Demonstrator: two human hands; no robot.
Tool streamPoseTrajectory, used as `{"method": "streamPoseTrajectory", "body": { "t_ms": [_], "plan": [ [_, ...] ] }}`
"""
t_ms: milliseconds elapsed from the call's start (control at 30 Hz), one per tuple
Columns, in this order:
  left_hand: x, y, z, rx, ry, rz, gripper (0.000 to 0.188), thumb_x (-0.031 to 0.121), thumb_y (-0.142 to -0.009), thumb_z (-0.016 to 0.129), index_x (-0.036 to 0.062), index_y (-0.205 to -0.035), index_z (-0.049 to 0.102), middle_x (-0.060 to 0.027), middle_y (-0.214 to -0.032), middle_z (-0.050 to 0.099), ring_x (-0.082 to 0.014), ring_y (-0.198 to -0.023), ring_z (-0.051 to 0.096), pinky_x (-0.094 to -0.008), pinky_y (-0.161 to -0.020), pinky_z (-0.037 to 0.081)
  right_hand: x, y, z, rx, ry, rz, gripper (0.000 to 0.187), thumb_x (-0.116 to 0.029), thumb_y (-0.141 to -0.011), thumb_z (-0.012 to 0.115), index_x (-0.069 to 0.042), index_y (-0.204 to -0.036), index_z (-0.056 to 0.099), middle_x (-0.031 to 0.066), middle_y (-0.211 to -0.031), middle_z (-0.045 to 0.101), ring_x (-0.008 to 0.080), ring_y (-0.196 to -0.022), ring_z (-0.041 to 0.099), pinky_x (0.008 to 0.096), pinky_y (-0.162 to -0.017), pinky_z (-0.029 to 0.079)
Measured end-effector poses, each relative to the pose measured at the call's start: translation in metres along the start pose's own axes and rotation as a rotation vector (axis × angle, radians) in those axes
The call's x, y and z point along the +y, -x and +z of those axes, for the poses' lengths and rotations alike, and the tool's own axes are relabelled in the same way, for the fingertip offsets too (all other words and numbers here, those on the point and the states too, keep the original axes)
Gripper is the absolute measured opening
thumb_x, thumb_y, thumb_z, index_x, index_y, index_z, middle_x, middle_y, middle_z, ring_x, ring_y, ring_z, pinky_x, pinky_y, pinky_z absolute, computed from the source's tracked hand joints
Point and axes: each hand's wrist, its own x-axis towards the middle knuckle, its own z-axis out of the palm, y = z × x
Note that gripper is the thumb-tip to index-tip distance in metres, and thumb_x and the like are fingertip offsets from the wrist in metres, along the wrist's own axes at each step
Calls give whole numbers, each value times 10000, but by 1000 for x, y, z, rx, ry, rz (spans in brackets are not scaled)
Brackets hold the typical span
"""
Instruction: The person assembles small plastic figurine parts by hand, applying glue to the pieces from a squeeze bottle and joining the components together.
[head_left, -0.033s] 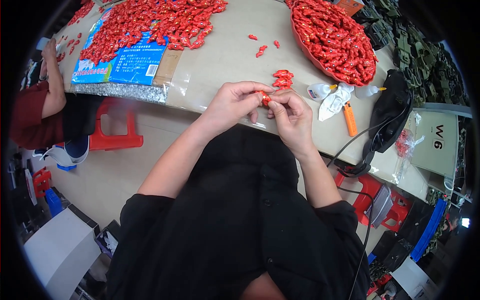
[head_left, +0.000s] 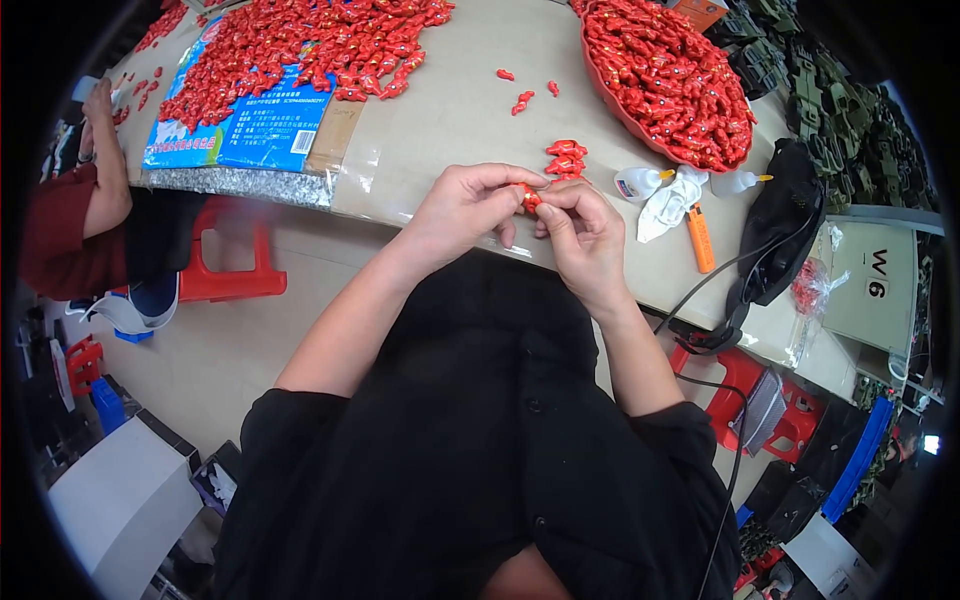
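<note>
A crowded workshop is seen from above, its long desk (head_left: 440,120) wrapped in brown cardboard and clear tape and spread with small red parts. A loose heap of red pieces (head_left: 300,45) lies at the far left on a blue printed sheet (head_left: 235,130), and a red tray (head_left: 655,75) at the far right is filled with more of them. At the near edge of the desk, one small red piece (head_left: 528,197) is pinched between both hands. The left hand (head_left: 465,205) is closed on it from the left with thumb and forefinger, and the right hand (head_left: 585,235) is closed on it from the right, so the piece sits at the meeting point of the two grips, equally near to each. Its long axis cannot be made out, since most of it is covered by the fingertips. A small cluster of red pieces (head_left: 565,158) lies just beyond the hands, slightly toward the right hand and nearer to it than to the left. Two small white bottles (head_left: 640,182) with a crumpled white cloth (head_left: 670,200) between them, and an orange tool (head_left: 700,238), lie to the right of the hands. A black pouch (head_left: 785,225) with a trailing cable rests at the desk's right end. At the far left, another person's sleeve (head_left: 60,235) and hand are partly cut off by the dark rim. Red stools (head_left: 225,265) stand beneath the desk.
</note>
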Motion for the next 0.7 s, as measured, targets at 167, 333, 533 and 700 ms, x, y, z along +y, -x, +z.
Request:
{"method": "streamPoseTrajectory", "body": {
  "t_ms": [167, 333, 533, 700],
  "plan": [
    [7, 0, -2, -29, -22, -49, 229, 53, -815, 457, -43, -991, 569, -63, -746, 584, -78, -529, 525, -197, -532, 453, -4, 1, -1, -20, 151, -87, 40, 62, -754, 530, 23, -753, 524, 70, -710, 527, 108, -577, 501, 212, -508, 417],
    [14, -4, -5, -74, -45, -136, 229, 59, -802, 481, -30, -991, 575, -58, -729, 591, -80, -537, 537, -206, -541, 458, -5, 2, -4, -24, 183, -58, 40, 59, -750, 537, 24, -744, 519, 68, -697, 526, 117, -582, 502, 224, -506, 414],
    [18, -7, -10, -98, -57, -198, 214, 90, -797, 516, -15, -979, 558, -44, -704, 582, -88, -543, 547, -206, -532, 446, -8, 0, -5, -52, 168, -4, 38, 62, -754, 535, 24, -762, 535, 67, -707, 526, 113, -582, 502, 220, -507, 415],
    [21, -11, -16, -178, 18, -287, 175, 103, -803, 519, -5, -941, 517, -42, -728, 579, -98, -532, 552, -202, -514, 436, -9, -2, -5, -79, 163, -11, 52, 61, -760, 530, 23, -788, 551, 66, -708, 523, 107, -581, 503, 217, -505, 418]
  ]
}}
